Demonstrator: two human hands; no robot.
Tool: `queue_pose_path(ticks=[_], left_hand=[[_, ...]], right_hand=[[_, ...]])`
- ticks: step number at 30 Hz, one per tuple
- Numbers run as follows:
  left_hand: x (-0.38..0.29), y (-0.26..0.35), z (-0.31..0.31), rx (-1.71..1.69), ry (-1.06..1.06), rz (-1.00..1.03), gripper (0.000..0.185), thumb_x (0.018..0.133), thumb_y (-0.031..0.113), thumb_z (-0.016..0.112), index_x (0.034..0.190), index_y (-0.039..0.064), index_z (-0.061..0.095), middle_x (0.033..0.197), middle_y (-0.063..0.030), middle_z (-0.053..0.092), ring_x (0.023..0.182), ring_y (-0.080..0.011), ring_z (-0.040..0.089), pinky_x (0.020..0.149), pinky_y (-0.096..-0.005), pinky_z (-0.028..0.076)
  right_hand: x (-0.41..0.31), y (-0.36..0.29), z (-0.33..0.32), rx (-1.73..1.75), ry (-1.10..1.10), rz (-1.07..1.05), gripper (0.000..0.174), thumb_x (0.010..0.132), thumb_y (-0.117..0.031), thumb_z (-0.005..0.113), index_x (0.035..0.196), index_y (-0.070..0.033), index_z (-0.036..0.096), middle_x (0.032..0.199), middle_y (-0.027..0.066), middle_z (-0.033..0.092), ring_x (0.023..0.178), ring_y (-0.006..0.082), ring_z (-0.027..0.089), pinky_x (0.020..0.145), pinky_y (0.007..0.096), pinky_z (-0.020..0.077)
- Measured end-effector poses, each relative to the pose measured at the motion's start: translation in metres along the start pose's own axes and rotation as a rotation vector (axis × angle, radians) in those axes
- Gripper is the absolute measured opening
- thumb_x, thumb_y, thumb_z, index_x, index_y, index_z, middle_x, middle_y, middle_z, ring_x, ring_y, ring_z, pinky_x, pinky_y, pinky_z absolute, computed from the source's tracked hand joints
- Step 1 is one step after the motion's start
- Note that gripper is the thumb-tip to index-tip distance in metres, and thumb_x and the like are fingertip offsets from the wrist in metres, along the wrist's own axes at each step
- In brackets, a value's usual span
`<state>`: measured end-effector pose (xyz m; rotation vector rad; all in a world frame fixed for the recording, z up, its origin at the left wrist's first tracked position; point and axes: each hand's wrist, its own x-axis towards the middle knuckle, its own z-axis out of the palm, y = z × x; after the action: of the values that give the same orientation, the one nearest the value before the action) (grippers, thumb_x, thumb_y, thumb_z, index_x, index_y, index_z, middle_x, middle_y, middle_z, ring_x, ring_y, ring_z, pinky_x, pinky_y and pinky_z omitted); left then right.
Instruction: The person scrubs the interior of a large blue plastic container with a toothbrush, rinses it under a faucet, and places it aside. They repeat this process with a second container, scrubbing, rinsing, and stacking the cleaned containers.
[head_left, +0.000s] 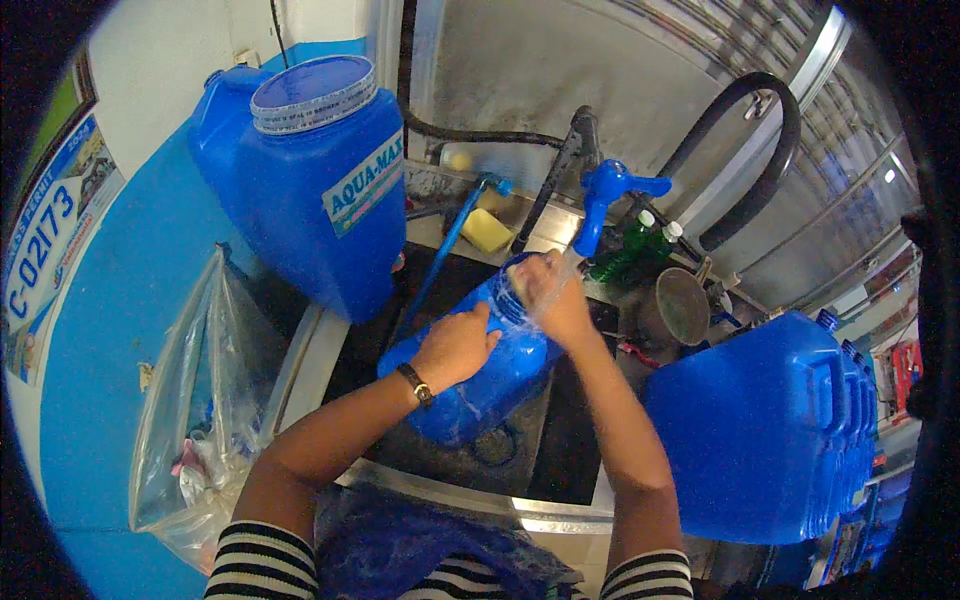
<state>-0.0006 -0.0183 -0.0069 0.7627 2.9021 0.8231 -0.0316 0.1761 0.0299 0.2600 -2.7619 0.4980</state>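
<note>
A blue plastic water container (480, 382) lies tilted in the dark sink (570, 420), its round mouth towards the tap. Across its upper side rests my left hand (456, 346), fingers spread, a watch on the wrist. My right hand (553, 296) is at the mouth's threaded rim, closed on a pale yellowish sponge (519, 281) partly hidden by the fingers. Just above my right hand is a blue tap (596, 217), with water running down over the hand and the container. Behind the sink lies a yellow sponge (487, 230).
A large capped blue container (330, 180) stands at the left, above a hanging clear plastic bag (202, 420). Several blue jugs (742, 427) line the right. A metal pot (681, 306), green bottles (622, 255) and a blue pipe (450, 247) sit around the sink; a black hose (787, 135) arches behind.
</note>
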Motion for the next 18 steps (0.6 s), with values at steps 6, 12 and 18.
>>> queue_pose_path(ticks=[6, 12, 18], left_hand=[[0.001, 0.001, -0.008, 0.001, -0.034, 0.092, 0.038, 0.090, 0.034, 0.058, 0.101, -0.001, 0.054, 0.081, -0.0241, 0.066, 0.076, -0.0428, 0.064, 0.070, -0.0531, 0.051], [-0.006, 0.001, -0.011, 0.013, -0.100, 0.154, 0.043, 0.090, 0.041, 0.058, 0.098, 0.000, 0.055, 0.084, -0.0249, 0.065, 0.078, -0.0430, 0.064, 0.071, -0.0532, 0.050], [-0.037, -0.037, -0.022, 0.008, -0.119, 0.147, 0.044, 0.087, 0.046, 0.060, 0.098, 0.003, 0.057, 0.083, -0.0221, 0.065, 0.078, -0.0419, 0.064, 0.069, -0.0517, 0.050]], right_hand=[[-0.002, -0.004, 0.022, -0.126, -0.025, -0.406, 0.014, 0.077, -0.011, 0.062, 0.087, -0.001, 0.064, 0.097, 0.0192, 0.054, 0.088, 0.0383, 0.054, 0.076, 0.0464, 0.0447], [0.013, 0.015, 0.016, -0.214, -0.090, -0.242, 0.022, 0.087, -0.020, 0.054, 0.083, -0.002, 0.066, 0.084, 0.0191, 0.062, 0.079, 0.0376, 0.059, 0.073, 0.0465, 0.0472], [-0.028, 0.088, 0.037, 1.071, -0.138, 0.283, 0.037, 0.088, -0.041, 0.062, 0.103, -0.008, 0.068, 0.091, 0.0049, 0.066, 0.086, 0.0160, 0.060, 0.079, 0.0293, 0.0470]])
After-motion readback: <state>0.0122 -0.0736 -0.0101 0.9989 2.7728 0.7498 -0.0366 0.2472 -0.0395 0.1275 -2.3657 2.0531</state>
